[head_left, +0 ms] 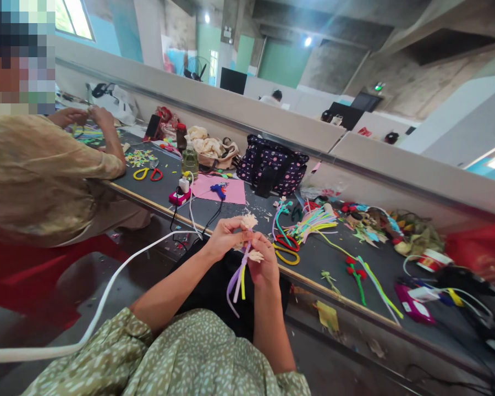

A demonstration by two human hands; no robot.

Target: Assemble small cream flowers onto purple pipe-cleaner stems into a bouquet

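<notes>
Flower of cream fuzzy chenille (249, 221) is sitting pinched in left hand (224, 237); right hand (264, 263) is clasping lilac-and-yellow stems (239, 279) — gripping close under it seems wisest.

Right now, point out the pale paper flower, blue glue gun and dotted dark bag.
pale paper flower (249, 221): head view, petals.
blue glue gun (219, 190): head view, body.
dotted dark bag (284, 165): head view, front panel.

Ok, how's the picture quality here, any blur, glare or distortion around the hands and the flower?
Head view: left hand and right hand on the cream flower are fairly sharp; head view's right edge, by the tape roll, smears with motion blur; wide-angle distortion tilts the table; ceiling lamp flares softly.
</notes>
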